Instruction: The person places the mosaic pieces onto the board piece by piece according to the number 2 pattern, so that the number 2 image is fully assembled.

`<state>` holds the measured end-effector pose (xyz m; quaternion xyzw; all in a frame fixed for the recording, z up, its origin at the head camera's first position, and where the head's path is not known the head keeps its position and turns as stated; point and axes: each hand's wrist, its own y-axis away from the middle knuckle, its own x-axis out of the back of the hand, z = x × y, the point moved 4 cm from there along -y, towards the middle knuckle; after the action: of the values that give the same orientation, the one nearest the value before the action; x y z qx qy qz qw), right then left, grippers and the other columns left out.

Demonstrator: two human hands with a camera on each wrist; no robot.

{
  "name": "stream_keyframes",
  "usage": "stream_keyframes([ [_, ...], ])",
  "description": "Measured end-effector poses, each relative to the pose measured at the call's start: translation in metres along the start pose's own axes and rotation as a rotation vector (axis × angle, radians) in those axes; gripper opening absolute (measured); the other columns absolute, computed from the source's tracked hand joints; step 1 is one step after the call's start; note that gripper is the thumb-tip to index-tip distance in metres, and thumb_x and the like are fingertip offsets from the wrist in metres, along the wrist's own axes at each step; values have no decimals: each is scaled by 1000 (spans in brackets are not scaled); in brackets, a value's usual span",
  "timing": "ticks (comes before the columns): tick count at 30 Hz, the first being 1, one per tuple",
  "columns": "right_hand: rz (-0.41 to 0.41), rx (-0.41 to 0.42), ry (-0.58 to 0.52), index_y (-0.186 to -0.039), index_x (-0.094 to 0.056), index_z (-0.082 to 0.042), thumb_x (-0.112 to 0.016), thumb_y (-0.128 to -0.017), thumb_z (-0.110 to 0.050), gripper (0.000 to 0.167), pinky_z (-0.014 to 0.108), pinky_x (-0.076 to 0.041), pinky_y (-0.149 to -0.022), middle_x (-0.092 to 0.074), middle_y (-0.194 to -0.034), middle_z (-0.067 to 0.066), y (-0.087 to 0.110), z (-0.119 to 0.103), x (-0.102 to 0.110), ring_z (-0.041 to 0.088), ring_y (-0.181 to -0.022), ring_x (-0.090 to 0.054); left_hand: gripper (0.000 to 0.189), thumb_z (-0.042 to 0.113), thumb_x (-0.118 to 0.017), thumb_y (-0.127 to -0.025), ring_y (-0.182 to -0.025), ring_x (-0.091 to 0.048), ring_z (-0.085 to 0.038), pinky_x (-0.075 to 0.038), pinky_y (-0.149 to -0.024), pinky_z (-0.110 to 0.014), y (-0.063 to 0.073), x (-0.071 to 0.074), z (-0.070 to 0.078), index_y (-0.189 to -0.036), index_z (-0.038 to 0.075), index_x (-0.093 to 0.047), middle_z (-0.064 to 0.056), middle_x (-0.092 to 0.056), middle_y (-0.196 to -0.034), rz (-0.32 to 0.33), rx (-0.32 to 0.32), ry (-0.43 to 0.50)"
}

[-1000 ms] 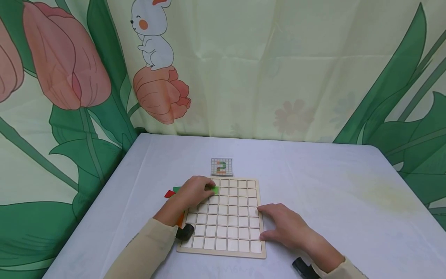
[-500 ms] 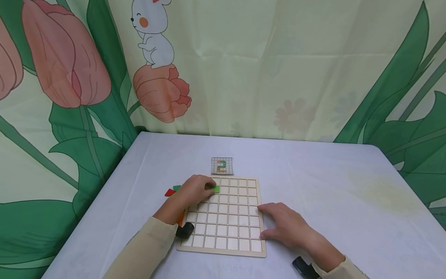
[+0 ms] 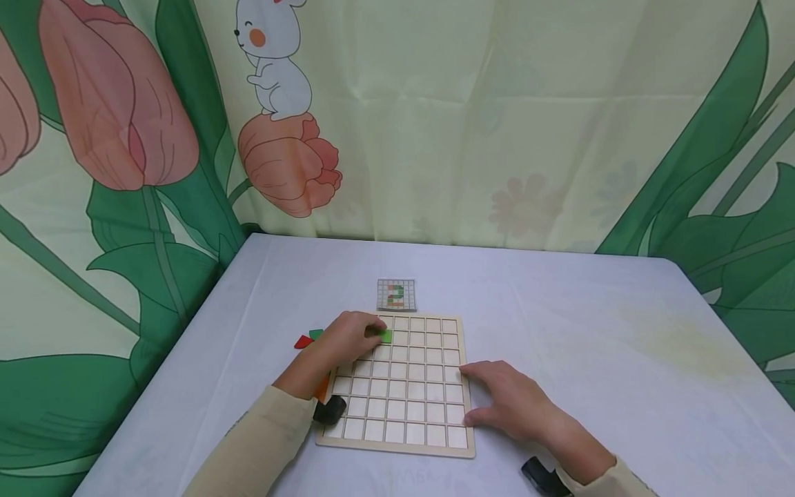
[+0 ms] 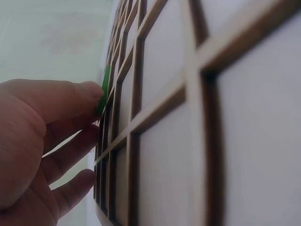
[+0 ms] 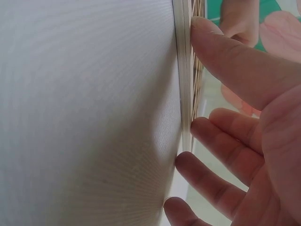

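Observation:
A wooden grid board [image 3: 397,390] with white cells lies flat in the head view. My left hand [image 3: 348,339] reaches over its upper left part and pinches a light green square tile [image 3: 386,336] by thumb and finger. In the left wrist view the green tile [image 4: 105,87] stands on edge to the camera, right at the grid's ribs, partly hidden by the thumb. My right hand [image 3: 506,399] lies along the right side of the board. Its spread thumb and fingers touch the wooden edge [image 5: 186,70], shown in the right wrist view.
Behind the board lies a small card [image 3: 396,295] with a gridded figure 2. Left of the board are a red piece [image 3: 303,342], a green piece [image 3: 316,334] and an orange piece [image 3: 321,390], partly behind the left arm. A printed curtain [image 3: 435,124] hangs behind the white-covered table [image 3: 571,331].
Both hands and the board keep their places, and the green tile stays at the same cell. The head view has only shifted slightly.

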<state>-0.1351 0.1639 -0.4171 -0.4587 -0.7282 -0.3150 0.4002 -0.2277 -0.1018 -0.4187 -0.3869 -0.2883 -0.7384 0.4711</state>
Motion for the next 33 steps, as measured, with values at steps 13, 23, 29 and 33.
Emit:
stream_keyframes([
  [13, 12, 12, 7, -131, -63, -8, -90, -71, -32, 71, 50, -43, -102, -62, -131, 6, 0, 0, 0, 30, -125, -53, 22, 12, -71, -93, -114, -62, -23, -50, -96, -41, -1, -2, -2, -115, 10, -73, -4, -70, -116, 13, -2, 39],
  [23, 6, -3, 7, -132, -63, -9, -91, -70, -33, 72, 49, -43, -103, -61, -131, 6, 0, -1, 0, 30, -126, -53, 21, 10, -71, -93, -109, -64, -21, -51, -94, -39, -3, -3, -4, -114, 8, -73, -2, -71, -112, 23, 8, 57],
  [29, 5, -10, 5, -132, -63, -9, -91, -70, -34, 72, 49, -43, -103, -62, -131, 6, 0, 0, -1, 30, -126, -53, 23, 10, -71, -92, -110, -64, -20, -51, -95, -39, -3, -3, -3, -115, 7, -72, -3, -71, -112, 22, 15, 79],
  [33, 11, -8, 6, -131, -63, -9, -91, -69, -33, 72, 49, -43, -103, -62, -131, 6, 0, 0, -1, 30, -125, -53, 21, 10, -71, -93, -107, -64, -20, -52, -94, -39, -4, -3, -4, -113, 7, -72, -2, -70, -111, 20, 11, 72],
])
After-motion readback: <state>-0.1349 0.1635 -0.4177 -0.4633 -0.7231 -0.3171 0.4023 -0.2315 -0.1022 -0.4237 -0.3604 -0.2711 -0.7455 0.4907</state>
